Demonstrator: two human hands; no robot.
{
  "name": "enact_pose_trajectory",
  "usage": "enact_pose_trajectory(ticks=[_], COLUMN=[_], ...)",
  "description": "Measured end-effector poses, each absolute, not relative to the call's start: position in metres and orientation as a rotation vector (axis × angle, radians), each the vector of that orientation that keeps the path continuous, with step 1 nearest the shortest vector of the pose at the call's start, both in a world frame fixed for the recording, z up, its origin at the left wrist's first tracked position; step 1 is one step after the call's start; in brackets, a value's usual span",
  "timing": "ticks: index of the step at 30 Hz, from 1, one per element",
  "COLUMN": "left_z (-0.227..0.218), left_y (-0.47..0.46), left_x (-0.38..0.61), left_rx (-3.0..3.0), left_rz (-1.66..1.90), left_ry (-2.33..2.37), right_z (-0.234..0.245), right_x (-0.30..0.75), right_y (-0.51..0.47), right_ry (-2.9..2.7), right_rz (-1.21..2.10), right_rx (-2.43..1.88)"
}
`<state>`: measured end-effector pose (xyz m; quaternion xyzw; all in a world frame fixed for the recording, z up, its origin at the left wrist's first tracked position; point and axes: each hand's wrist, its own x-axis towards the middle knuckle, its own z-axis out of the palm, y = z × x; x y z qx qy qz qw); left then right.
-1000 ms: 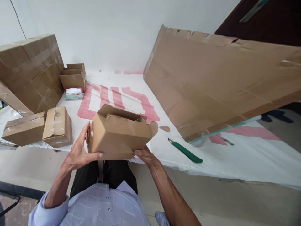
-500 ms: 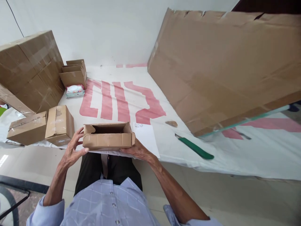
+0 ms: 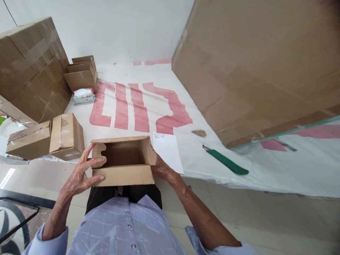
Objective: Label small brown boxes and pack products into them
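Observation:
A small cardboard box point(image 3: 123, 176) is held between both hands at the table's front edge, its open side tilted toward me so the bare inside shows. My left hand point(image 3: 83, 173) grips its left end, thumb on the front flap and fingers at the side tab. At the right end, my right hand point(image 3: 162, 166) supports the box; most of its fingers are hidden behind the cardboard. Right of the box lies a white sheet of paper point(image 3: 168, 152) with small pen marks. Farther right a green-handled knife point(image 3: 228, 162) rests on the cloth.
Two closed cardboard boxes point(image 3: 67, 136) sit at the left edge. Behind them are a large taped carton point(image 3: 34, 74), an open carton point(image 3: 81, 79) and a wipes pack point(image 3: 84, 95). A large carton point(image 3: 252, 71) leans on the right. A small brown piece point(image 3: 199, 133) lies near the knife.
The box has been tipped toward me, so its opening and inside now show more, with the front flap lowered. My left fingers have moved onto the side tab. The view has shifted slightly.

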<state>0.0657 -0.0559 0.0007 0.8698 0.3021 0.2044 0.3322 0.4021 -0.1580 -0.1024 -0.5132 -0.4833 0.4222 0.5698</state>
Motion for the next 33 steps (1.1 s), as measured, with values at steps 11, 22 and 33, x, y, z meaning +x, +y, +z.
enact_pose_trajectory(ticks=[11, 22, 33], left_z=[0.045, 0.045, 0.019], left_y=[-0.026, -0.022, -0.022], left_x=[0.086, 0.073, 0.062], left_rx=[2.691, 2.562, 2.456], left_rz=[-0.022, 0.264, 0.573], left_ry=[0.678, 0.716, 0.800], right_z=[-0.075, -0.084, -0.090], right_x=[0.393, 0.392, 0.388], right_y=[-0.162, -0.162, -0.163], right_ry=[-1.340, -1.373, -1.327], right_rz=[0.837, 0.784, 0.773], right_rx=[-1.320, -1.325, -1.343])
